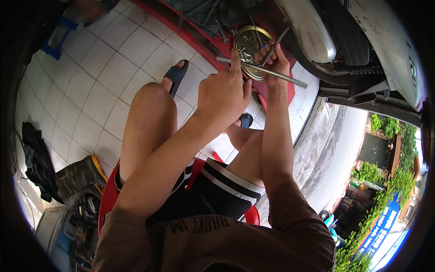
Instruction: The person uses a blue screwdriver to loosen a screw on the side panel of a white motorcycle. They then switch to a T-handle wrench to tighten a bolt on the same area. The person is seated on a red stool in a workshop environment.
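A steel T-handle wrench (283,76) lies across the top of the view. Its long crossbar slants down to the right, while the darker shaft (282,34) points up toward a motorbike. Around the shaft, close to the crossbar, the fingers of my right hand (277,64) are closed. My left hand (223,89) has its index finger stretched against the crossbar near the left end; the thumb is apart and the other fingers are curled in. Behind the wrench sits a round gold-rimmed tin (264,31) holding several small metal parts. Where the shaft's tip meets the motorbike is hard to make out.
The motorbike (312,36) fills the upper right. Wrenches (220,29) lie on a red-edged stand (192,38) behind the tin. I sit on a red plastic stool (108,199). A blue stool (59,41), a black cloth (36,158) and a camouflage boot (79,177) are to the left.
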A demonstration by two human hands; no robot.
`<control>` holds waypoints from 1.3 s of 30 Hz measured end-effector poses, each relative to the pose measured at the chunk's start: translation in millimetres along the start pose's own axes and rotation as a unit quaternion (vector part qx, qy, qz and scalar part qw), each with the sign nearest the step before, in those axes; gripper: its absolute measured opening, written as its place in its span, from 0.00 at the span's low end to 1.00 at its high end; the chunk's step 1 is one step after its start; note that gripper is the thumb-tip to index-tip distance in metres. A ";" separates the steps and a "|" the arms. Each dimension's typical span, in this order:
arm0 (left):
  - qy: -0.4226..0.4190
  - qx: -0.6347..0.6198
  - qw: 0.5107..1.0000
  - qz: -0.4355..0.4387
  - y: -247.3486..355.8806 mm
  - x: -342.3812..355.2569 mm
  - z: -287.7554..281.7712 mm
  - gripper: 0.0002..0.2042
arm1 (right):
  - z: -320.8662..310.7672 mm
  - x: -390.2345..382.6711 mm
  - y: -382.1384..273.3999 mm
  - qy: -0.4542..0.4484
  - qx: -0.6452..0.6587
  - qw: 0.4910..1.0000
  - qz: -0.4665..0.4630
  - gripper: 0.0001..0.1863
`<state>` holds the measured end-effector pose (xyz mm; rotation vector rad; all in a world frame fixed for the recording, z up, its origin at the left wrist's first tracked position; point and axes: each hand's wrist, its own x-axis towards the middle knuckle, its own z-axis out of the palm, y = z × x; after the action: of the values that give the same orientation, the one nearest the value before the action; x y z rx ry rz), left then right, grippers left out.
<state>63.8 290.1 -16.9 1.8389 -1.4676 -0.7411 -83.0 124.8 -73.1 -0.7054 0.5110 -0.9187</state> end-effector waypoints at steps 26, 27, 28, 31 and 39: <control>0.013 -0.097 0.995 -0.001 -10.8 31.0 21.0 0.16 | 0.7 5.4 5.0 0.188 -0.107 0.976 0.017 0.11; -0.002 -0.115 0.993 -0.004 -10.9 33.4 20.6 0.14 | -1.5 9.0 6.5 0.191 -0.095 0.977 0.012 0.10; -0.016 -0.133 0.991 -0.008 -10.9 35.8 20.4 0.12 | -6.7 20.0 9.3 0.244 -0.097 0.964 -0.034 0.10; -0.050 -0.172 0.984 -0.018 -6.0 41.5 19.1 0.10 | -28.4 46.0 -2.4 0.125 -0.049 0.989 -0.058 0.10; -0.035 -0.153 0.988 0.010 -9.2 45.0 27.1 0.08 | -56.9 112.0 -29.4 0.164 0.163 0.970 -0.081 0.12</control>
<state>57.9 243.5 -42.1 1.5758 -1.3292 -0.9712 -78.8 -1.1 -100.9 -0.2995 0.5805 -1.2502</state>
